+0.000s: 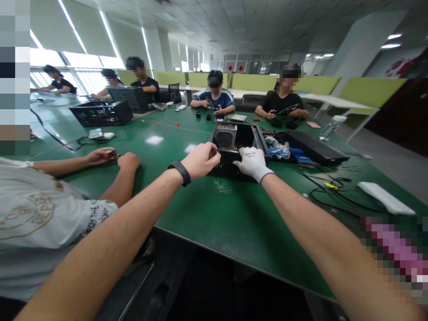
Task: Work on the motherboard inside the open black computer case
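Note:
An open black computer case [234, 170] lies on the green table in front of me, with a grey power supply [226, 137] inside its left part. My left hand [203, 159], bare and with a black band at the wrist, is at the case's near left corner. Its fingers are curled together, and whatever they hold is too small to make out. My right hand [251, 162], in a white glove, rests on the near edge of the case at the right, fingers bent over the rim and thumb apart.
Right of the case are a blue and white bundle [279, 149], a black panel [316, 147], black cables [321, 191], a white bar [386, 197] and a clear bottle [332, 128]. At the left, a person's hands [129, 161] hold a small part. Another case [102, 114] stands farther back.

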Action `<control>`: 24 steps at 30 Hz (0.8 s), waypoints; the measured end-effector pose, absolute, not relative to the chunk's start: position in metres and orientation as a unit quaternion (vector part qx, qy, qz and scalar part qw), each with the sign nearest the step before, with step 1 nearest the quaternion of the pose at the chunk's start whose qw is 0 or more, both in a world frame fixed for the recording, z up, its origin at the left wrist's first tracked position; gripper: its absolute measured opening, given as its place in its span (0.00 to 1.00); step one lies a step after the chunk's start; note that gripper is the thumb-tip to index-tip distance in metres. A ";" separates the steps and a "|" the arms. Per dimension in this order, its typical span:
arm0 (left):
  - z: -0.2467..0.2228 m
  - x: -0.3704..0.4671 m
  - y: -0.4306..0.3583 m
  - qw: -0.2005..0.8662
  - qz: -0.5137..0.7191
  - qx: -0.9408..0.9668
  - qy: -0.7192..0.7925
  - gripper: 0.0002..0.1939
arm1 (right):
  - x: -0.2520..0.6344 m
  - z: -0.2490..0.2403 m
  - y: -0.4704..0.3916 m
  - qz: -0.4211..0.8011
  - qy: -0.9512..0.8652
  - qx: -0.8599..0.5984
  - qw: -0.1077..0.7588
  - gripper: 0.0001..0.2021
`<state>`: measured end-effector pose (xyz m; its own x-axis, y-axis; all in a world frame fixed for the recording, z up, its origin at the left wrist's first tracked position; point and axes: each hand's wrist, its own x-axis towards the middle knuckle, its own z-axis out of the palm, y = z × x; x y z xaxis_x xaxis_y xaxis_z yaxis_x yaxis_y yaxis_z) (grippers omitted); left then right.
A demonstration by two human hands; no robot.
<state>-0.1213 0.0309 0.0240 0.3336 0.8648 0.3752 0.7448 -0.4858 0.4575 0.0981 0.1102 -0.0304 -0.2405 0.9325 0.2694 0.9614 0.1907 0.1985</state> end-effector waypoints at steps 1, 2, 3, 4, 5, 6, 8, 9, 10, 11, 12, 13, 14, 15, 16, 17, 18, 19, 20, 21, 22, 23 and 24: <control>0.027 -0.120 0.032 0.090 0.291 0.817 0.490 0.11 | 0.099 -0.033 0.098 -0.166 -0.771 -0.613 0.048 0.25; 0.031 -0.118 0.033 0.080 0.285 0.822 0.486 0.12 | 0.100 -0.035 0.083 -0.168 -0.772 -0.610 0.052 0.24; 0.034 -0.115 0.033 0.071 0.278 0.826 0.484 0.12 | 0.101 -0.036 0.067 -0.171 -0.773 -0.608 0.056 0.24; 0.037 -0.111 0.033 0.062 0.270 0.831 0.483 0.12 | 0.102 -0.038 0.050 -0.175 -0.774 -0.606 0.060 0.22; 0.040 -0.107 0.032 0.053 0.259 0.835 0.482 0.13 | 0.103 -0.039 0.032 -0.178 -0.775 -0.603 0.065 0.21; 0.041 -0.102 0.031 0.043 0.246 0.840 0.481 0.12 | 0.104 -0.040 0.014 -0.182 -0.777 -0.599 0.068 0.20; 0.042 -0.091 0.029 0.022 0.210 0.852 0.478 0.12 | 0.107 -0.041 -0.023 -0.186 -0.779 -0.595 0.073 0.19; 0.040 -0.085 0.028 0.013 0.186 0.858 0.478 0.12 | 0.108 -0.041 -0.042 -0.188 -0.780 -0.593 0.075 0.18; 0.036 -0.080 0.027 0.005 0.160 0.863 0.480 0.12 | 0.109 -0.041 -0.059 -0.188 -0.780 -0.591 0.076 0.18; 0.032 -0.075 0.026 -0.001 0.129 0.867 0.481 0.12 | 0.109 -0.041 -0.076 -0.188 -0.781 -0.590 0.078 0.17; 0.027 -0.071 0.025 -0.003 0.095 0.871 0.482 0.12 | 0.110 -0.040 -0.092 -0.187 -0.783 -0.588 0.081 0.17; 0.022 -0.066 0.023 -0.003 0.059 0.875 0.480 0.12 | 0.110 -0.040 -0.107 -0.184 -0.785 -0.585 0.085 0.16; 0.018 -0.062 0.021 -0.002 0.024 0.879 0.476 0.12 | 0.111 -0.039 -0.121 -0.181 -0.788 -0.582 0.090 0.15; 0.014 -0.058 0.019 0.001 -0.011 0.883 0.470 0.12 | 0.111 -0.039 -0.134 -0.176 -0.790 -0.579 0.095 0.15; 0.011 -0.054 0.015 0.002 -0.042 0.885 0.463 0.13 | 0.112 -0.039 -0.146 -0.170 -0.793 -0.577 0.101 0.14; 0.009 -0.049 0.011 0.003 -0.069 0.887 0.457 0.13 | 0.113 -0.039 -0.157 -0.163 -0.794 -0.575 0.107 0.13; 0.008 -0.044 0.007 0.002 -0.095 0.886 0.453 0.14 | 0.114 -0.039 -0.168 -0.156 -0.795 -0.575 0.112 0.13; 0.008 -0.040 0.001 0.001 -0.121 0.885 0.450 0.15 | 0.115 -0.040 -0.177 -0.149 -0.796 -0.574 0.118 0.12; 0.009 -0.035 -0.004 -0.001 -0.148 0.882 0.448 0.16 | 0.116 -0.041 -0.185 -0.143 -0.798 -0.572 0.126 0.12; 0.010 -0.030 -0.009 -0.003 -0.175 0.877 0.447 0.17 | 0.118 -0.042 -0.193 -0.138 -0.799 -0.569 0.134 0.12; 0.010 -0.026 -0.014 -0.005 -0.199 0.872 0.446 0.19 | 0.119 -0.043 -0.199 -0.134 -0.801 -0.566 0.142 0.12; 0.010 -0.022 -0.017 -0.008 -0.221 0.868 0.445 0.20 | 0.120 -0.044 -0.205 -0.130 -0.803 -0.562 0.150 0.13; 0.009 -0.019 -0.020 -0.013 -0.239 0.864 0.443 0.21 | 0.121 -0.044 -0.210 -0.128 -0.805 -0.557 0.158 0.13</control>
